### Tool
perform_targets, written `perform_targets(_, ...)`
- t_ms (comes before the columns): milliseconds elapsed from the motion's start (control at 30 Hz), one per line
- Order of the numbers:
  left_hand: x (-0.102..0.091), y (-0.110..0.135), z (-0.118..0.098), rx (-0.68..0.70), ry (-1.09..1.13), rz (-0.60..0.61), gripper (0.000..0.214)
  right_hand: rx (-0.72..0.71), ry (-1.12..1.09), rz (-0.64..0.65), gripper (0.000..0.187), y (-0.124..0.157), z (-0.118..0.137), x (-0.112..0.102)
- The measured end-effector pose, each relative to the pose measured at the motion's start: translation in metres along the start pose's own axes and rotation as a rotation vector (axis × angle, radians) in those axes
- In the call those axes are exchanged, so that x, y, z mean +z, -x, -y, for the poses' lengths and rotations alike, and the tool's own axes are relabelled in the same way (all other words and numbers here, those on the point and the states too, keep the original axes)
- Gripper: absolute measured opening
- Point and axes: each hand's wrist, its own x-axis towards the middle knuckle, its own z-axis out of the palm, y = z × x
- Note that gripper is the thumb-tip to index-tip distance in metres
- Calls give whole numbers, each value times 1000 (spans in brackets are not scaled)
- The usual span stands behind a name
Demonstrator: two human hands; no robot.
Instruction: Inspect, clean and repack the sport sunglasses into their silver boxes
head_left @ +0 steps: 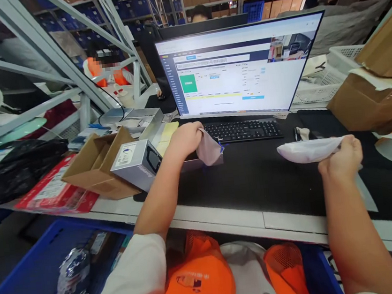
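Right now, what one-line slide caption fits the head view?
Left hand grips a pale wrap, right hand a white packet, over a black mat before a monitor.

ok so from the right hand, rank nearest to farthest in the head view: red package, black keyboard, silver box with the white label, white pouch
From the right hand:
1. White pouch, in its grip
2. Black keyboard, ahead and to its left
3. Silver box, farther left
4. Red package, farthest left

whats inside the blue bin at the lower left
In the blue bin lie a shiny plastic-wrapped package, a brown package with a white label and something greenish. The white sleeve hides part of the bin; what lies behind it cannot be seen.
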Motion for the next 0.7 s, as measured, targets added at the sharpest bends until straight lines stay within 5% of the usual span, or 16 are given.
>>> perform_targets(100,16,-3,16,-77,-117,-22,30,17,-16,51,33,13,-3,4)
perform_targets(200,38,8,17,57,-134,-117,46,18,-39,104,33,27,-1,8)
perform_targets(367,41,14,23,239,27,331,51,19,-71,141,35,38,5,12)
perform_targets(533,36,-4,27,253,97,508,56,50,-86,161,40,42,6,14)
perform_targets(700,57,-8,12,297,162,301,40,91,-112,160,39,45,-3,18)
